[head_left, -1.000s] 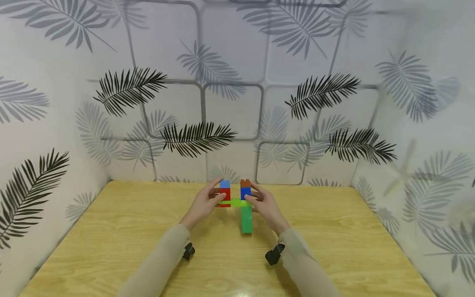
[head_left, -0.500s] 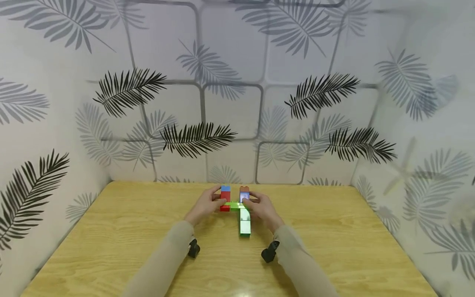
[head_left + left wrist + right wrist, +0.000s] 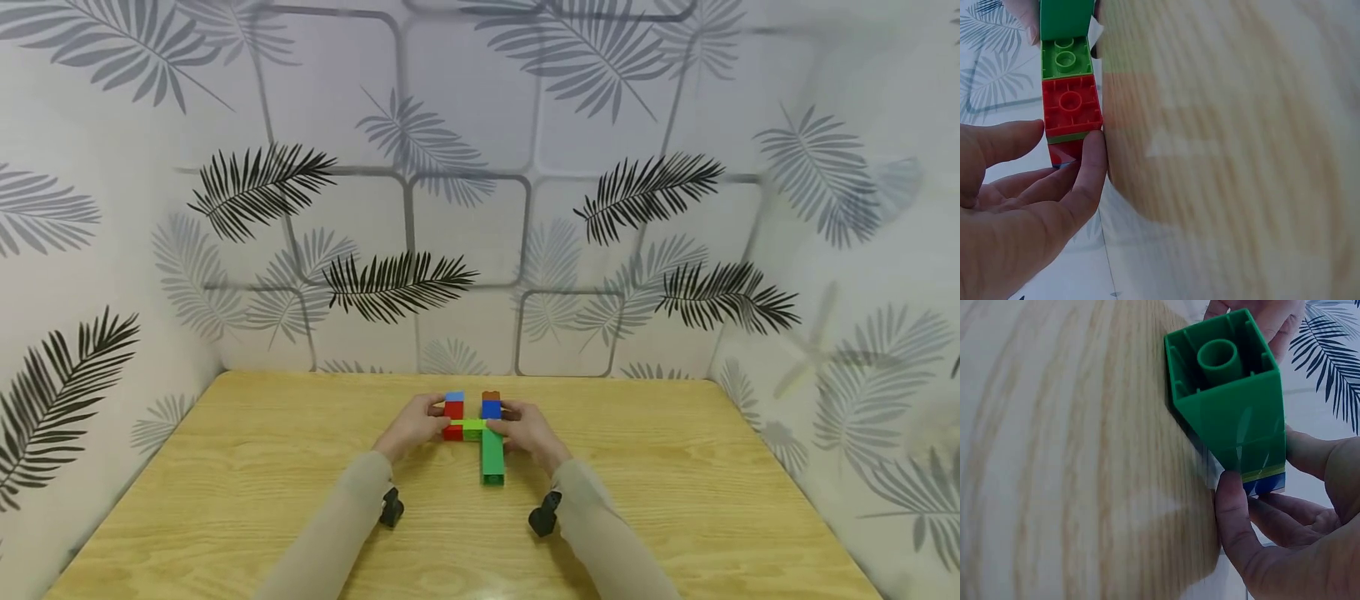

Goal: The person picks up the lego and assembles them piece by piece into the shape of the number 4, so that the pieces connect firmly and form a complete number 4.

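Note:
Both hands grip a joined build of toy building bricks at the middle of the table in the head view. Its left column has a red brick [image 3: 453, 411] topped by light blue. A lime-green brick [image 3: 473, 430] bridges to the right column, which has a brown and a blue brick [image 3: 491, 410] and a long green part [image 3: 492, 457] pointing toward me. My left hand [image 3: 415, 427] pinches the red end between thumb and fingers. My right hand [image 3: 531, 431] pinches near the blue brick. The green part's hollow underside [image 3: 1219, 356] faces the right wrist camera. Whether the build touches the table cannot be told.
A wooden table [image 3: 225, 517] lies under the build and both forearms. Behind it and at both sides stand walls with a leaf pattern [image 3: 401, 283]. Dark wrist cameras [image 3: 545, 512] hang below the sleeves.
Both hands have brought the brick build down and toward me. It has tipped back, so the end of the green part now shows. The grip of both hands has stayed on it.

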`<state>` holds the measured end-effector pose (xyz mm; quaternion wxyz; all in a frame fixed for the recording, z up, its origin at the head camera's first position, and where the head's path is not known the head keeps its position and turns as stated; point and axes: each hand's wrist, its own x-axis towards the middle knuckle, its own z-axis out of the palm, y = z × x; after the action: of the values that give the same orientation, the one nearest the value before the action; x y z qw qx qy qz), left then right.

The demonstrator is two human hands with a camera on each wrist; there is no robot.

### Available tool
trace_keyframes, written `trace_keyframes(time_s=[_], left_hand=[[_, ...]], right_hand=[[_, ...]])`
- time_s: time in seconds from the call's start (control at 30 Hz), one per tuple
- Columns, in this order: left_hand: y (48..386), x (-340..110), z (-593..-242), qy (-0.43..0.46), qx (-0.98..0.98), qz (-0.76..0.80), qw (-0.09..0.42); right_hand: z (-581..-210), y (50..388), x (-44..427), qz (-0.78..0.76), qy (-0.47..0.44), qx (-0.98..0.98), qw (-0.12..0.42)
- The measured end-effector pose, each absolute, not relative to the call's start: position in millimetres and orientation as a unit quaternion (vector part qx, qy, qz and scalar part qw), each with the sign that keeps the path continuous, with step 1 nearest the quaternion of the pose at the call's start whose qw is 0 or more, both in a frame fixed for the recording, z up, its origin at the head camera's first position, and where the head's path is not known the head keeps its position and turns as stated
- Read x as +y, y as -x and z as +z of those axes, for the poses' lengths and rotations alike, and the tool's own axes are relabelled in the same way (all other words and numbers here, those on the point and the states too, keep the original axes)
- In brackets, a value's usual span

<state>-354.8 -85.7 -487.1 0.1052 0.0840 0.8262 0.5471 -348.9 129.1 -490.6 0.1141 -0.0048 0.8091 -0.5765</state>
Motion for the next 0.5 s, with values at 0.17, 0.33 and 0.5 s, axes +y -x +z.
trace_keyframes(time_s=[0.17,0.33,0.5], left_hand=[[354.0,-85.0,-485.0,-0.082,0.828,0.543,0.113],[353.5,-84.7,-484.9,-0.08,0.831,0.538,0.115],[353.5,-86.4,-487.5,-0.085,0.833,0.534,0.114]], right_hand=[[-490.7,349.3,129.6,-0.579,0.008,0.808,0.113],[-491.3,349.9,130.2,-0.576,0.01,0.81,0.109],[-493.2,350.1,131.7,-0.577,0.006,0.809,0.112]])
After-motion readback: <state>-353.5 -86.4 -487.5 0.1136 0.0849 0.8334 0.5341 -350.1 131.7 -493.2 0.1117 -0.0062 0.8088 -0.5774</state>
